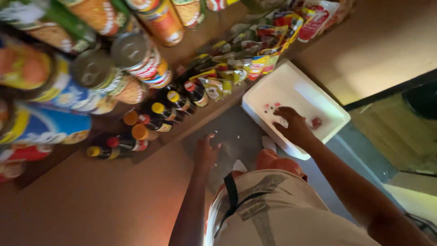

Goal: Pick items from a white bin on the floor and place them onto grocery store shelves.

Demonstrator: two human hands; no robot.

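My right hand (291, 125) reaches down into a white foam box (298, 86) on the floor, fingers curled over small red and white items inside; whether it grips one I cannot tell. My left hand (205, 152) hangs with fingers spread, holding nothing, close to the lower shelf with dark sauce bottles (175, 102) that have yellow, red and orange caps. A small red packet (316, 122) lies in the box just right of my right hand.
Wooden shelves at the left hold large tins (136, 54) and printed cans. Colourful sachets (255, 50) line the shelf beside the box. Grey floor (236, 132) lies between the shelf and the box. A dark-framed counter (400, 114) stands at right.
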